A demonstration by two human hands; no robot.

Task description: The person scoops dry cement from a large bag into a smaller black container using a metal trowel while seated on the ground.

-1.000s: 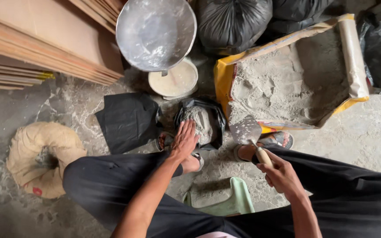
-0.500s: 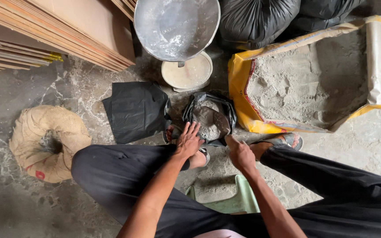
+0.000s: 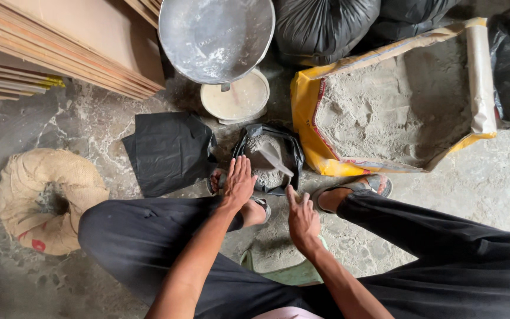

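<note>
A small black plastic bag (image 3: 293, 155) stands open on the floor between my feet, partly filled with grey powder. A metal scoop (image 3: 274, 158) lies inside it on the powder. My left hand (image 3: 239, 182) rests flat on the bag's left rim, fingers stretched out. My right hand (image 3: 303, 219) hovers just below the bag's right side, fingers apart, holding nothing. I sit on a low green stool (image 3: 293, 274) with my knees spread.
A big yellow sack (image 3: 303, 106) of grey powder lies open at the right. A metal weighing bowl (image 3: 216, 35) sits on a white scale (image 3: 235, 101) behind the small bag. A flat black bag (image 3: 169, 150), a rolled burlap sack (image 3: 42, 195), stacked boards (image 3: 48, 47) and black bags (image 3: 326, 23) surround me.
My right hand held the scoop by the yellow sack, then brought it to the small bag and let go. The scoop now lies in the bag. My left hand stayed on the rim.
</note>
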